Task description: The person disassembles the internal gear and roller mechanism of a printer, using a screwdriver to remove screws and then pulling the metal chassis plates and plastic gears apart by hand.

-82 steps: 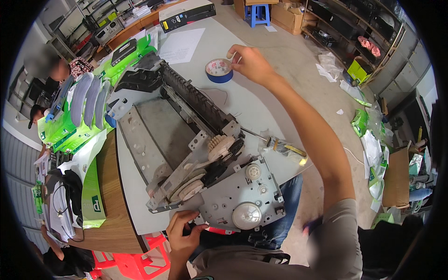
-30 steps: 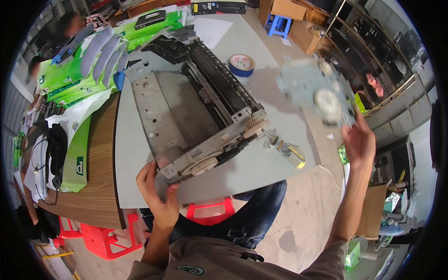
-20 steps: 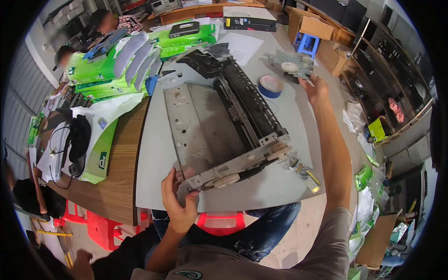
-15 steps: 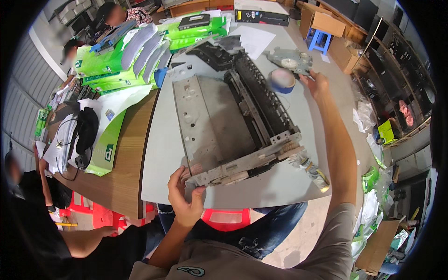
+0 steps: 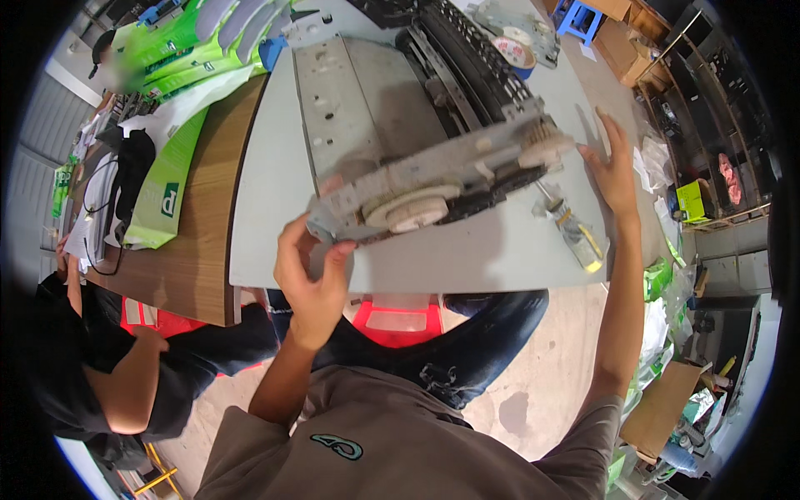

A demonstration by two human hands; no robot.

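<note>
My left hand [image 5: 312, 283] grips the near left corner of a grey metal machine chassis [image 5: 362, 108], thumb in front and fingers behind. White gears [image 5: 417, 215] show along its near side, which looks tilted up off the table. A black slotted plastic part [image 5: 479, 62] runs along its right side. My right hand [image 5: 612, 171] is empty at the table's right edge, fingers spread. Nearest to it lies a screwdriver [image 5: 575, 237] with a clear and yellow handle. Beyond the chassis sit a blue tape roll [image 5: 515, 55] and a flat metal plate [image 5: 537, 32] with a round part.
The pale table [image 5: 392, 271] adjoins a brown wooden one [image 5: 212, 208] holding green-white packaging [image 5: 179, 179] and a black cable. A co-worker's arm [image 5: 125, 387] is at lower left. Under the near edge stands a red stool [image 5: 396, 321]; shelves [image 5: 708, 108] are at the right.
My right hand has let go of the metal plate and moved back toward me. The near side of the chassis has been raised by my left hand, baring the gears. The view has tilted down.
</note>
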